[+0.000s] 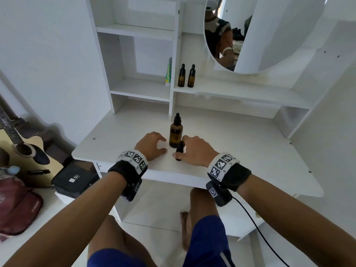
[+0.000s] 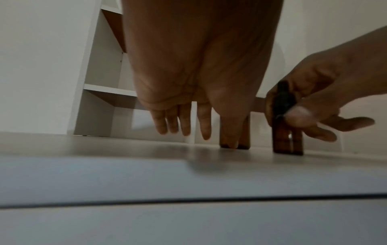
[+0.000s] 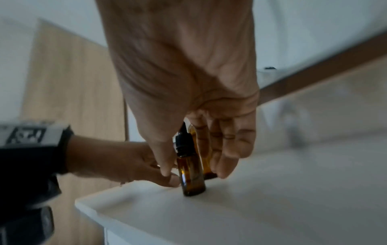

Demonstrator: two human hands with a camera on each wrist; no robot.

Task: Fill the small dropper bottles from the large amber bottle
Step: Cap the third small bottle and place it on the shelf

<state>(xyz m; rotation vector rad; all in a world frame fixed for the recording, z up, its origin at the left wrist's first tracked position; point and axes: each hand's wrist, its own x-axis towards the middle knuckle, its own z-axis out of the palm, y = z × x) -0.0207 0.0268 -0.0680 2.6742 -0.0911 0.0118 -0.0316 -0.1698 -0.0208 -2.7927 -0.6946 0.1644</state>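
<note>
Nearest, a small dropper bottle, capped and upright on the desk, is pinched by the right hand; the left hand is held loosely spread, empty. Behind, the large amber bottle is capped. Farthest, two small bottles are left shelved; filling is judged unstarted.

Three small dropper bottles, one large amber bottle, two hands, one guitar.

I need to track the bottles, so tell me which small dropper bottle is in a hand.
The small dropper bottle standing on the desk beside the large amber bottle, pinched by the right hand. The other two small bottles stand untouched on the shelf.
</note>
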